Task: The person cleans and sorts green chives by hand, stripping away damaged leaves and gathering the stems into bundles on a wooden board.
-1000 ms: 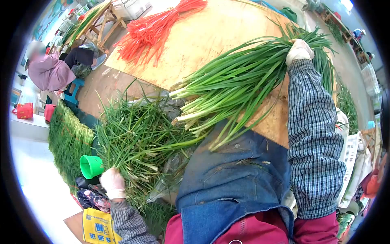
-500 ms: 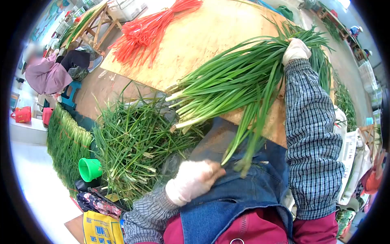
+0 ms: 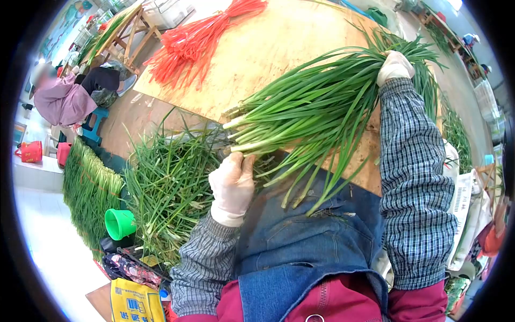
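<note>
A large bunch of garlic chives (image 3: 322, 102) spreads over the table edge, pale stem ends to the left and green leaves to the right. My right hand (image 3: 396, 67), in a pale glove, is closed around its leafy part. At the pale ends, my gloved left hand (image 3: 232, 185) pinches with thumb and fingertips at a stem end. Several loose leaves hang from the bunch above the denim apron (image 3: 311, 241) on my lap.
Red ties (image 3: 188, 51) lie on the wooden table (image 3: 279, 32). A heap of leaf scraps (image 3: 171, 188) sits at left, beside a green bucket (image 3: 119, 224) and stacked chive bundles (image 3: 91, 188). A person in pink (image 3: 64, 99) sits farther back on a blue stool (image 3: 95, 124).
My left hand has moved up and left from my lap to the stem ends. The leaves hanging over my lap have spread apart. My right hand keeps its grip, shifted only slightly.
</note>
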The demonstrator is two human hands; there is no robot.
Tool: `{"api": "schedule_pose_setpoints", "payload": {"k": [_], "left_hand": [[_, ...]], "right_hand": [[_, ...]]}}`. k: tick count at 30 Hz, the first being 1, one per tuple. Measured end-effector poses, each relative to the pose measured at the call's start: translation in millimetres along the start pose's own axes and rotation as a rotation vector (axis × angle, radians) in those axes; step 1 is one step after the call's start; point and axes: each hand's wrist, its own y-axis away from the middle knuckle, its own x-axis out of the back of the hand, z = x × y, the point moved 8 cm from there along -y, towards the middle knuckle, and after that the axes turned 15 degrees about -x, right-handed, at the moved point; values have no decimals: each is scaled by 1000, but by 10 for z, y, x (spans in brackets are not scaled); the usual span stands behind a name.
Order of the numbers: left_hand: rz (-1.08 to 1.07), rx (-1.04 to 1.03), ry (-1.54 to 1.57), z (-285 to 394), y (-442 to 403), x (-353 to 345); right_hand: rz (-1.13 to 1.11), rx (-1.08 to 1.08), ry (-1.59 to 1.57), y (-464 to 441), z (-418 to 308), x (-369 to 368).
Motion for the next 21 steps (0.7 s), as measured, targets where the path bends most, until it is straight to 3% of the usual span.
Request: {"api": "schedule_pose_setpoints", "payload": {"k": [4, 8, 10, 12, 14, 16, 18, 20, 21], "left_hand": [[21, 828, 696, -54, 328, -74], [-162, 950, 719, 29, 486, 32], [-242, 806, 554, -25, 571, 335], [-296, 944, 361, -291, 715, 895], [-352, 674, -37, -753, 919, 1546], [-613, 595, -868, -1055, 1149, 2161], [-813, 340, -1140, -910, 997, 2062], [-391, 6, -846, -554, 618, 1620], [-314, 141, -467, -486, 452, 1322]], "right_hand": [[41, 48, -5, 69, -69, 85], [19, 29, -85, 57, -73, 69], [8, 9, -100, 12, -52, 33], [-21, -17, -141, -137, -43, -105], [-49, -35, -183, -273, -35, -241], [-62, -25, -141, -149, -49, -109], [-35, 3, -110, -73, -53, -16], [65, 67, -64, 33, -68, 92], [30, 41, -136, -196, -61, -112]]}}
